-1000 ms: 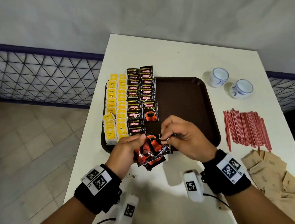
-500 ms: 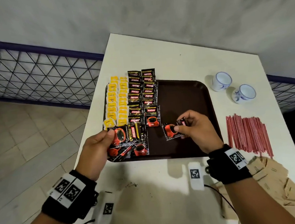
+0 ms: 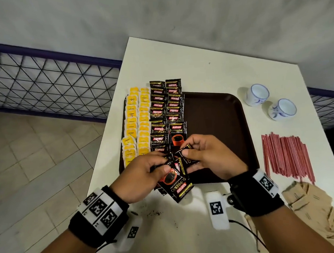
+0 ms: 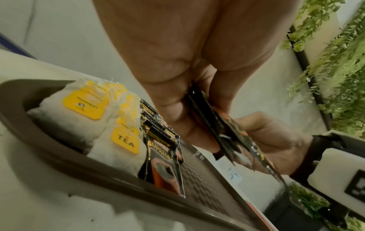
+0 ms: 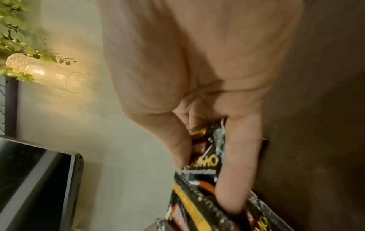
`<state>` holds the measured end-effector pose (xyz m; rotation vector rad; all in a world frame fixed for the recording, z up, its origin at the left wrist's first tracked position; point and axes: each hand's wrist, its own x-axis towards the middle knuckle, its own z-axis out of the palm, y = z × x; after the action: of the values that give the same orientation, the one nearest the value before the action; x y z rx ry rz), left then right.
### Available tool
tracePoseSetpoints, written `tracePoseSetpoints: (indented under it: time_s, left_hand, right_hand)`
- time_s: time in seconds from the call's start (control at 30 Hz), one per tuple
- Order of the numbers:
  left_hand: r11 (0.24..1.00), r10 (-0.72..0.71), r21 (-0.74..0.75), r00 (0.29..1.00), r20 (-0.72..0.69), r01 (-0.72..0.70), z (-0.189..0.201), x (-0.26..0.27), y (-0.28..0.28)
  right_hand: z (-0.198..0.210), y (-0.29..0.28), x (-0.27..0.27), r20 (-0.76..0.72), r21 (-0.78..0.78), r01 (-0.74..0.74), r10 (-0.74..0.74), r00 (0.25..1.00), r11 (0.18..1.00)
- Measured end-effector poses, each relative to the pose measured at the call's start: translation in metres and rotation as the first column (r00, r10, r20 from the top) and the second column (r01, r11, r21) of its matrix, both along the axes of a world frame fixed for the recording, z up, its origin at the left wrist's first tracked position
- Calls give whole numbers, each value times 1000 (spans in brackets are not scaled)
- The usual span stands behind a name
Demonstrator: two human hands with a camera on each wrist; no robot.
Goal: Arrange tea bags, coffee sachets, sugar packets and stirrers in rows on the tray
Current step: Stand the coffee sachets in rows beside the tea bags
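A dark brown tray (image 3: 219, 112) lies on the white table. Two rows of yellow-tagged tea bags (image 3: 137, 125) fill its left edge, with two rows of black coffee sachets (image 3: 166, 111) beside them. My left hand (image 3: 145, 171) grips a fanned stack of coffee sachets (image 3: 174, 185) over the tray's near edge. My right hand (image 3: 205, 155) pinches the top sachet (image 3: 185, 147) of that stack. In the left wrist view the stack (image 4: 223, 131) hangs from my fingers next to the tea bags (image 4: 87, 106). Blurred sachets (image 5: 205, 159) fill my right hand's fingers in the right wrist view.
Red stirrers (image 3: 286, 155) lie in a pile right of the tray. Brown sugar packets (image 3: 319, 211) are heaped at the near right corner. Two white and blue cups (image 3: 270, 100) stand at the back right. The table's left edge drops to a tiled floor.
My right hand came back from the middle of the tray to the stack. My left hand moved right and nearer with the stack, and both hands meet again at the tray's near edge.
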<state>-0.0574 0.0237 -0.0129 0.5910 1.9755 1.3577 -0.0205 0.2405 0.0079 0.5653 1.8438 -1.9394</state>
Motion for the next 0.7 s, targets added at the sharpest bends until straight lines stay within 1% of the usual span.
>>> tracePoseSetpoints:
  time_s: [0.07,0.13,0.17,0.2,0.27,0.3,0.37,0.43,0.53,0.6,0.7]
  left_hand:
    - [1000,-5,-4,1000,0,5,1,2,1]
    - [1000,-12,6,1000,-26,12,1,4,4]
    - [1000,-3,20,999,-43,4,1,4,6]
    - [999,23,45,998,-54,-20,1,4,7]
    - [990,98,103,994,-48,-92,3,4,8]
    - [986,121,124,992,-40,-116,4,4,8]
    - [983,130,135,991,-36,-124,4,5,8]
    - [982,138,129,990,-15,-135,3,6,7]
    - [972,219,88,976,-10,-217,-3,4,-1]
    - [959,275,76,961,8,-275,-5,2,-10]
    - [948,310,63,950,43,-312,-9,1,-22]
  right_hand:
    - [-1,-1,-1,-44,107,75,-71,997,991]
    - [-5,-2,-3,-123,203,201,-179,976,958]
    - [-7,-2,-3,-152,192,268,-241,959,944]
    - [-7,-1,-3,-163,132,323,-301,940,937]
    - [-7,1,-1,-102,-58,375,-379,920,925]
    - [-8,1,0,-53,-135,376,-386,921,917]
    - [-11,1,4,2,-188,354,-360,933,916]
    - [-14,1,5,8,-178,353,-358,934,918]
    - [-15,14,1,-1,-143,414,-418,908,899]
    - [-16,27,-3,-9,-90,422,-424,905,902]
    - [-22,38,-10,-15,110,352,-352,936,930]
